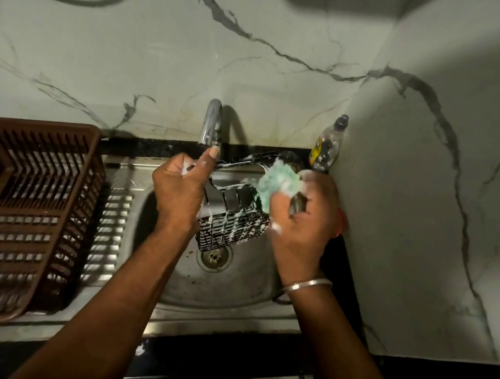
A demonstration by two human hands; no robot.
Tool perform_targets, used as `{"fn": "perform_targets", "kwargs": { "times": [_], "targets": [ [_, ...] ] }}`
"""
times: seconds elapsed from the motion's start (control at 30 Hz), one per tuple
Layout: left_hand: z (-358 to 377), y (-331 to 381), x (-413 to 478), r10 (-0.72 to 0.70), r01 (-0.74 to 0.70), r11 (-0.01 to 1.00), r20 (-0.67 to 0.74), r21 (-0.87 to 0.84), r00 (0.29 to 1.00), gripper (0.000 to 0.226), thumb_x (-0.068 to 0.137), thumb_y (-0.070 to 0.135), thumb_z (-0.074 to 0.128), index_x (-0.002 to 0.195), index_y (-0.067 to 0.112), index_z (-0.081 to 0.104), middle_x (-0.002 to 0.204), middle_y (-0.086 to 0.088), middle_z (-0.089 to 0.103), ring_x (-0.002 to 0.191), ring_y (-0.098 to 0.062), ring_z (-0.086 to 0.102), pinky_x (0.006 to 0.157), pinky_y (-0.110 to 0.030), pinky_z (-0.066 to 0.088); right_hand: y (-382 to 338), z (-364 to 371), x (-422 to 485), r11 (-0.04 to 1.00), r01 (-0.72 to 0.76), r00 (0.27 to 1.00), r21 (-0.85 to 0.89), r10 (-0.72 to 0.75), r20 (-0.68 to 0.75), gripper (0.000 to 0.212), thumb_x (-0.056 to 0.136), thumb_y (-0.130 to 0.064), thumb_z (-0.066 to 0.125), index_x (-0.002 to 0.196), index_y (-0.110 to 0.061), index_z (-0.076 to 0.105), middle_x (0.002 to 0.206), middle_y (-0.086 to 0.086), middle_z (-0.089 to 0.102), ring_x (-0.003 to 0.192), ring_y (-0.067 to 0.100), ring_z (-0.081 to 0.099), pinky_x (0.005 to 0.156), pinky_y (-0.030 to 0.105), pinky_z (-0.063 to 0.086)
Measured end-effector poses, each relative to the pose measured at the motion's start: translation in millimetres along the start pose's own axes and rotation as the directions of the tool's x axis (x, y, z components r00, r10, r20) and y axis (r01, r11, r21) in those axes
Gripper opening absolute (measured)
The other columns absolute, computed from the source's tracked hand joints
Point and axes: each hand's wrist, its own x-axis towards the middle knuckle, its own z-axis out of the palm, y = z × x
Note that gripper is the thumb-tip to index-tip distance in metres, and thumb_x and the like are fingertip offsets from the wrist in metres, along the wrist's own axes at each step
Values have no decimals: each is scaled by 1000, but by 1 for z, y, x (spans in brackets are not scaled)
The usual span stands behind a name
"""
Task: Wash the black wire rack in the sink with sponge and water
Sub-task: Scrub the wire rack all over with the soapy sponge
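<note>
Grey-veined marble wall [296, 64] at the back, steel sink [258, 290] below it. Left hand [180, 184] grips the black wire rack [233, 223] by its left side, fingers curled, thumb pointing up near the faucet [212, 123]. Rack's tilted, foamy, held over the drain [214, 256]. Right hand [303, 221] bunches its fingers round the green sponge [279, 182], pressing it to the rack's far right rim. Brown dish basket [12, 215] sits left on the drainboard; clear bottle [328, 146] stands in the corner.

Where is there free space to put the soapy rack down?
The basin floor in front of the drain is bare. So is the narrow drainboard strip beside the brown basket. Crowded: under the faucet, around the held rack and sponge.
</note>
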Motion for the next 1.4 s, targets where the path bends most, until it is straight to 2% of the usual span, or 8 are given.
{"fn": "perform_targets", "kwargs": {
  "times": [0.17, 0.4, 0.57, 0.8, 1.03, 1.17, 1.3, 1.4],
  "targets": [
    [1, -4, -5, 4, -3, 999, 21, -36, 1000, 47, 92, 26, 84, 64, 23, 47, 58, 6, 43, 56, -12, 39, 56, -29, 42, -5, 17, -15, 883, 468, 809, -43, -408, 422, 14, 94, -14, 67, 103, -3, 70, 107, 14, 67, 100, 31, 62, 88, 47, 53],
    [-8, -4, 0, 34, -34, 999, 5, -6, 999, 45, 91, 32, 84, 64, 25, 48, 60, 4, 46, 58, -13, 42, 57, -29, 46, -5, 16, -21, 916, 400, 840, -24, -356, 409, 18, 94, -5, 70, 111, -4, 73, 107, 10, 67, 97, 26, 62, 84, 41, 55],
    [-12, -3, 2, 44, -44, 999, 4, -19, 999, 49, 92, 28, 83, 62, 26, 45, 57, 13, 43, 57, -6, 39, 61, -27, 46, 7, 15, 21, 994, 69, 986, -90, -55, 156, 16, 94, -9, 64, 105, -2, 73, 101, 11, 66, 92, 29, 60, 75, 48, 53],
    [-21, -6, 4, 51, -53, 998, -56, -27, 997, 50, 92, 25, 84, 62, 23, 44, 59, 4, 41, 53, -7, 38, 57, -21, 46, 0, 7, 5, 913, 405, 838, -46, -350, 418, 16, 88, 3, 68, 100, -5, 74, 97, 9, 66, 92, 26, 56, 79, 44, 51],
    [-26, -6, 5, 54, -58, 995, -45, -87, 998, 52, 93, 19, 82, 62, 20, 41, 58, 3, 36, 52, -7, 34, 62, -21, 51, -10, 3, -4, 970, 242, 887, 9, -225, 404, 19, 92, -2, 67, 106, -6, 79, 101, 5, 69, 93, 23, 61, 80, 36, 52],
    [-28, -7, 5, 43, -44, 998, -32, -46, 999, 51, 93, 21, 82, 62, 21, 42, 58, 6, 38, 53, -6, 35, 61, -23, 50, 0, 2, 28, 996, 32, 994, -88, -23, 106, 7, 90, -1, 74, 95, -5, 77, 89, 9, 70, 80, 23, 63, 71, 31, 50],
    [-25, -4, -2, 66, -67, 997, -16, -50, 998, 50, 95, 17, 80, 63, 18, 41, 63, -3, 35, 52, -5, 34, 58, -21, 48, -1, 17, 20, 973, 221, 898, -59, -180, 400, 22, 92, -5, 65, 108, -10, 79, 106, 6, 64, 98, 23, 58, 85, 34, 49],
    [-27, -4, -2, 87, -86, 995, 14, -48, 996, 48, 96, 17, 79, 64, 17, 42, 63, -3, 36, 53, -5, 36, 62, -20, 53, 9, 16, 23, 988, 131, 945, -80, -100, 311, 17, 92, -2, 67, 105, -6, 77, 101, 5, 63, 93, 22, 58, 80, 40, 53]
  ]
}}
